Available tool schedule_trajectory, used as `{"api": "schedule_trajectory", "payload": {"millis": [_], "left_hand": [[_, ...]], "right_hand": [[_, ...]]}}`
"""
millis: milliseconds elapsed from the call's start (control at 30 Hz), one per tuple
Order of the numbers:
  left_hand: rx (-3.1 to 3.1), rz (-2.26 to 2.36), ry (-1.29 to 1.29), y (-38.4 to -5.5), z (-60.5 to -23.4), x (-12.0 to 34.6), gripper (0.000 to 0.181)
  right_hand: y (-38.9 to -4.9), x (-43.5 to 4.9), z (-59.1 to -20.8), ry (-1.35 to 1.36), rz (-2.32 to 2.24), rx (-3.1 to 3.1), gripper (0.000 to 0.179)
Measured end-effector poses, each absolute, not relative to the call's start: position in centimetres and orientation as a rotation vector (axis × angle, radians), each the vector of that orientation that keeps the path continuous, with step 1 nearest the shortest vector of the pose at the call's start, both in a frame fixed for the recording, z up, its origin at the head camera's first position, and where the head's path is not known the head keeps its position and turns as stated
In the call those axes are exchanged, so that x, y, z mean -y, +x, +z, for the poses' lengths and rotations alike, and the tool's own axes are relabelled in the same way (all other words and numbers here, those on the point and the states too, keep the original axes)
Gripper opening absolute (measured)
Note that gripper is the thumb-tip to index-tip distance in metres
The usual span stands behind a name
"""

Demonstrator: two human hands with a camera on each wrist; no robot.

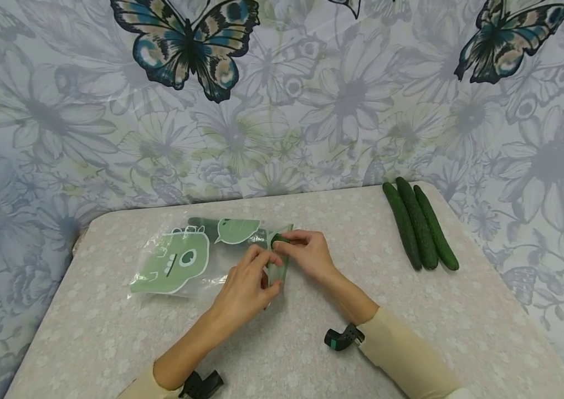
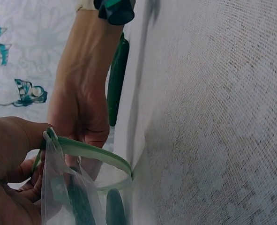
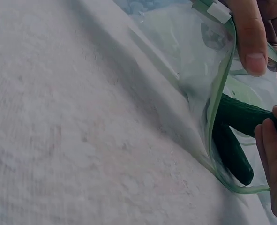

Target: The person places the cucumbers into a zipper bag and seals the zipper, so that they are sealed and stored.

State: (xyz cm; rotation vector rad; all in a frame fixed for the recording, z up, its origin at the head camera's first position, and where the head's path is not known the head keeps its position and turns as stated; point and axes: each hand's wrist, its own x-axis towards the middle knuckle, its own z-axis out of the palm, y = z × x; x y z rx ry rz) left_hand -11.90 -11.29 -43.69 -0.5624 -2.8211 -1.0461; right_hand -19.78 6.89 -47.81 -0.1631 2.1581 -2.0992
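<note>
A clear zip bag [image 1: 222, 266] with green cartoon prints lies on the table, its green-edged mouth facing right. My left hand [image 1: 244, 280] holds the rim of that mouth; in the left wrist view its thumb lies at the green zip strip [image 2: 96, 152]. With my right hand [image 1: 312, 255] I grip the end of a cucumber [image 3: 243, 115] that passes through the mouth into the bag. A second cucumber [image 3: 232, 154] lies inside, below it, its tip near the opening. A white slider [image 3: 219, 12] sits on the zip near my left fingers.
Three cucumbers [image 1: 419, 227] lie side by side at the table's right back. The pale patterned tablecloth [image 1: 352, 221] covers the table, and a butterfly-and-flower print curtain [image 1: 282, 127] hangs right behind its back edge.
</note>
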Motion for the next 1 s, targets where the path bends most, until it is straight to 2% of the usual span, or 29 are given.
{"api": "schedule_trajectory", "payload": {"millis": [200,500,700,1000], "left_hand": [[2.8,-1.036,-0.581,-12.0,-43.7,11.3,0.03],[2.787,-1.064,-0.595,-12.0,-43.8,11.2,0.029],[2.763,-1.052,-0.6,-11.9,-43.8,11.3,0.03],[2.782,-1.088,-0.561,-11.7,-43.8,11.6,0.027]], "right_hand": [[-19.9,-6.4,-48.4,-0.052,-2.281,-1.927,0.029],[-20.2,-4.7,-49.1,-0.023,-2.206,-2.075,0.031],[-20.5,-4.7,-49.2,-0.177,-1.975,-2.316,0.027],[-21.0,-5.8,-48.6,-0.61,-1.501,-2.75,0.025]]}}
